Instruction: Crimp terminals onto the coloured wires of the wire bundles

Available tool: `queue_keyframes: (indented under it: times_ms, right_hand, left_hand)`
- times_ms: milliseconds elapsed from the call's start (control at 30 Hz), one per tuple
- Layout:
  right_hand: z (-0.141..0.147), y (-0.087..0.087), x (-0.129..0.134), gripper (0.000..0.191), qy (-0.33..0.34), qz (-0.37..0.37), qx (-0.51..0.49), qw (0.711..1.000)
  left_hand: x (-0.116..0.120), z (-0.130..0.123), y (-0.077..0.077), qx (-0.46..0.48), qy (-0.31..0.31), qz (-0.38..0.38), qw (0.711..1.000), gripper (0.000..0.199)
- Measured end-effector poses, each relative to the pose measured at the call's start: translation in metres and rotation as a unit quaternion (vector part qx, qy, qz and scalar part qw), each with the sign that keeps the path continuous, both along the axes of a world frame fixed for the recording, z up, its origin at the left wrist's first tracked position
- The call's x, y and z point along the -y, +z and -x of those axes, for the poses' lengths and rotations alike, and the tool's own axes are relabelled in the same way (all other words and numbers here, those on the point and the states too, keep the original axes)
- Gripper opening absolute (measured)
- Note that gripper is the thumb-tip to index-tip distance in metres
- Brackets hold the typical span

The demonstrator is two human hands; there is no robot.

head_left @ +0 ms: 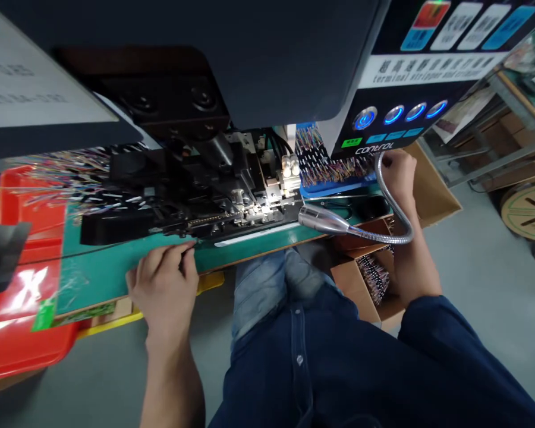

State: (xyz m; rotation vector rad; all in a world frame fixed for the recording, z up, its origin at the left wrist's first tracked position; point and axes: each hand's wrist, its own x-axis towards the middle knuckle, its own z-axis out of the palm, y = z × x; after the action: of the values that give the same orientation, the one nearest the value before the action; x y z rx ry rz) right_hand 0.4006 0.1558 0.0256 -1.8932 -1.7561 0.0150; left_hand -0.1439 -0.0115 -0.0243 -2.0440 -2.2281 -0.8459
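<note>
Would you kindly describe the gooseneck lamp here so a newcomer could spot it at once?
Start at the black terminal machine on the green bench mat. To its right, below the control panel with glowing blue buttons, a silver gooseneck lamp curves past the right hand. Its shiny ribbed neck sets it apart from the dark machinery.

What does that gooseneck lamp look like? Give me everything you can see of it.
The gooseneck lamp has a polished, silver-looking cylindrical head that widens toward its left end and points left toward the terminal machine. A flexible ribbed metal neck runs right from the head, curves up beside the right hand and forearm, and rises to the underside of the control panel. The head hangs over the edge of the green mat. Whether it is lit, or touches the hand, cannot be told.
</note>
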Motion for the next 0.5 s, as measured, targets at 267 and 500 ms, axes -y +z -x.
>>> queue_keyframes:
  times_ms: [267, 500]
  right_hand:
    - [0.004, -0.009, 0.064, 0.033, -0.103, -0.130, 0.036, 0.985]
    - [0.134, -0.071, 0.194, 0.023, 0.175, -0.030, -0.146, 0.973]
  left_hand:
    - [0.039, 0.001, 0.018, 0.235, 0.077, 0.002, 0.969, 0.024]
    - [0.058, -0.068, -0.006, 0.655, 0.050, 0.117, 0.745, 0.051]
